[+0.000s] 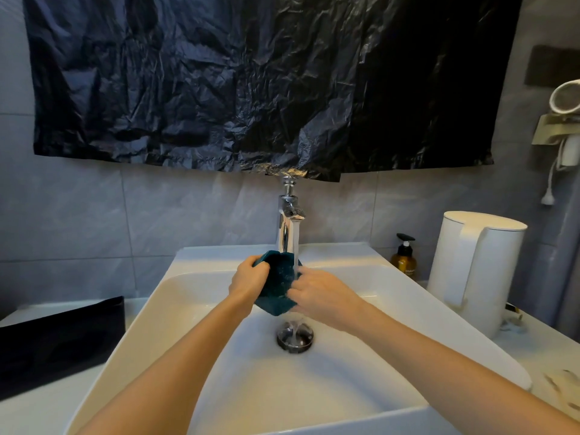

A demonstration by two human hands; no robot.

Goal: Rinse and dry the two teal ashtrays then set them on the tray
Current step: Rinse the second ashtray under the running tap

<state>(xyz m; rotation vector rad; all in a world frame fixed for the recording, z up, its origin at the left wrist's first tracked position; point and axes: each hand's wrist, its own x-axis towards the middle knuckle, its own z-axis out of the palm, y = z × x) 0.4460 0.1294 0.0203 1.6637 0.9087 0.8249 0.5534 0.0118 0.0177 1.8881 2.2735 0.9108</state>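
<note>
Teal ashtray (277, 279), tilted under the tap (288, 215) stream: left hand (248, 281) grips its left rim; blurred right hand (317, 295) touches its right side, hold unclear.

1. This is a bathroom: a white washbasin (175, 277) fills the lower middle, with a chrome tap (287, 221) at its 12 o'clock edge running water into the drain (295, 337).
2. Grey wall tiles (78, 215) rise behind the basin.
3. At 3 o'clock an amber pump bottle (404, 259) and a white kettle (477, 271) stand on the worktop.
4. At 2 o'clock a hair dryer (565, 98) sits in a wall holder.
</note>
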